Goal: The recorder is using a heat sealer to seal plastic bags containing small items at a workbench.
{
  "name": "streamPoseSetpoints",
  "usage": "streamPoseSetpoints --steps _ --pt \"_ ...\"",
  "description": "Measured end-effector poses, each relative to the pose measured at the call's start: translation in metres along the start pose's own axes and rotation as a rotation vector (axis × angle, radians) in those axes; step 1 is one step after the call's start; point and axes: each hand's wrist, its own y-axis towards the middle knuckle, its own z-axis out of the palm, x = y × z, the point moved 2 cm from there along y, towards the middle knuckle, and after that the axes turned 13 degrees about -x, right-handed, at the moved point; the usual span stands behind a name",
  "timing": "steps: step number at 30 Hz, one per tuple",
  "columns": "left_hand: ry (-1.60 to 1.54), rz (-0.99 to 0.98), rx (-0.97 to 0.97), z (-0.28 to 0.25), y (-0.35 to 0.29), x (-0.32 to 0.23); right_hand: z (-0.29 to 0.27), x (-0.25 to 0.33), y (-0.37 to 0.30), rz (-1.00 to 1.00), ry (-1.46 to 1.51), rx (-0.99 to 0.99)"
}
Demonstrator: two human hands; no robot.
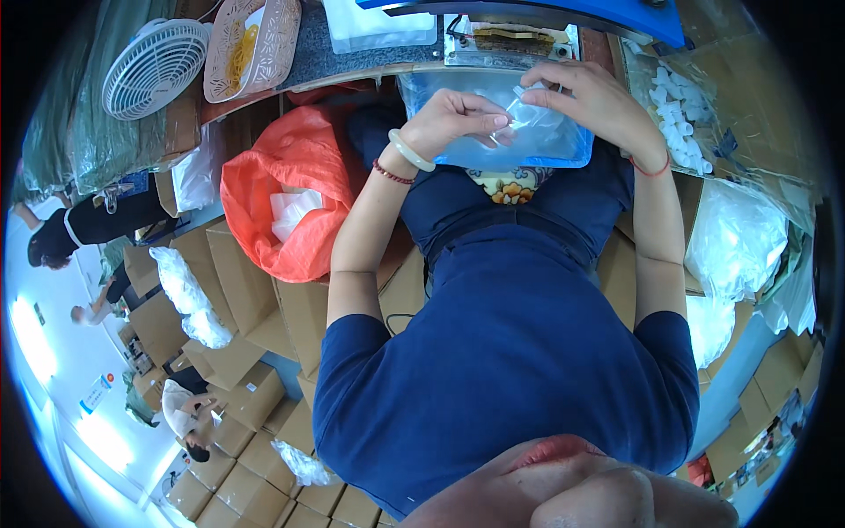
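Observation:
My left hand (458, 119), with a pale bangle and a red bead bracelet at the wrist, is closed in a pinch on a thin clear plastic piece (513, 123). It looks like a small bag, though its edges are hard to make out. Close to it, my right hand (585, 95) curls its fingers round a small white plastic part (531, 91); a red string circles that wrist. Both hands are above a blue-rimmed bin (563, 161) at my lap, which holds clear plastic.
Ahead stands a workbench with a metal device (510, 40) under a blue machine edge. White plastic parts (678, 114) fill a carton at right. At left are a red sack (290, 189), a pink basket (253, 53) and a white fan (157, 70). Cartons (251, 493) and other people are behind.

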Motion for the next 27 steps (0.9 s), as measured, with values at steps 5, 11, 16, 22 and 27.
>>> streamPoseSetpoints --steps 5,11,16,22,27 --pt "0.012 -0.042 0.030 0.001 0.016 0.004 -0.002 -0.014 0.004 0.074 -0.093 0.212" --pt "-0.469 -0.106 -0.156 -0.003 0.035 0.018 0.007 -0.050 -0.013 0.158 0.130 -0.502" --pt "-0.562 -0.114 -0.306 -0.006 0.060 0.019 -0.037 -0.043 -0.069 0.338 -0.606 -0.562" --pt "-0.337 -0.074 -0.266 -0.007 0.053 0.019 -0.022 -0.102 -0.086 0.398 -0.788 -0.554" --pt "0.867 0.681 -0.924 -0.099 0.056 -0.005 -0.018 -0.106 -0.069 0.245 -0.504 -0.784"
